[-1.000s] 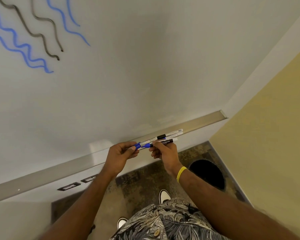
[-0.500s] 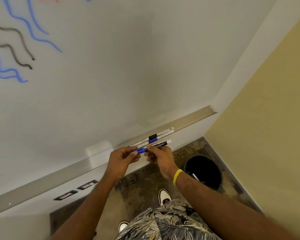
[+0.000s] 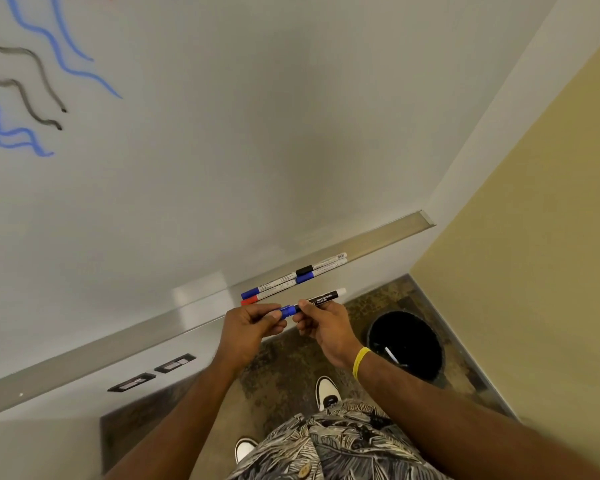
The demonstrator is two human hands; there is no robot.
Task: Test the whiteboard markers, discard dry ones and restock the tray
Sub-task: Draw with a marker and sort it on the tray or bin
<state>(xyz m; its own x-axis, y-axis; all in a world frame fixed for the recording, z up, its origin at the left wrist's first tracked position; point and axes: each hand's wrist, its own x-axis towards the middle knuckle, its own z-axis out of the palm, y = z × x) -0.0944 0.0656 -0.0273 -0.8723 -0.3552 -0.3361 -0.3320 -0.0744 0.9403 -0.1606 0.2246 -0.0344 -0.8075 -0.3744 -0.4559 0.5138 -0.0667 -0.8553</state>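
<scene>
A blue-capped whiteboard marker (image 3: 321,299) with a black label is held level just below the metal tray (image 3: 378,239). My left hand (image 3: 250,329) pinches its blue cap end and my right hand (image 3: 326,323) grips the barrel. Several markers lie in the tray just above my hands: a blue-capped marker (image 3: 272,285), a red-capped marker (image 3: 274,293), a black-capped marker (image 3: 321,266) and another blue-capped marker (image 3: 323,271). The whiteboard (image 3: 222,133) carries blue and grey wavy test lines at the upper left.
A round black bin (image 3: 404,344) stands on the floor at the right, by the yellow wall (image 3: 534,271), with a discarded marker inside. Two wall sockets (image 3: 153,374) sit below the tray at the left. My shoes show on the patterned floor.
My hands have drawn one marker down and away from the tray. The view has swung right, so the bin is more in sight.
</scene>
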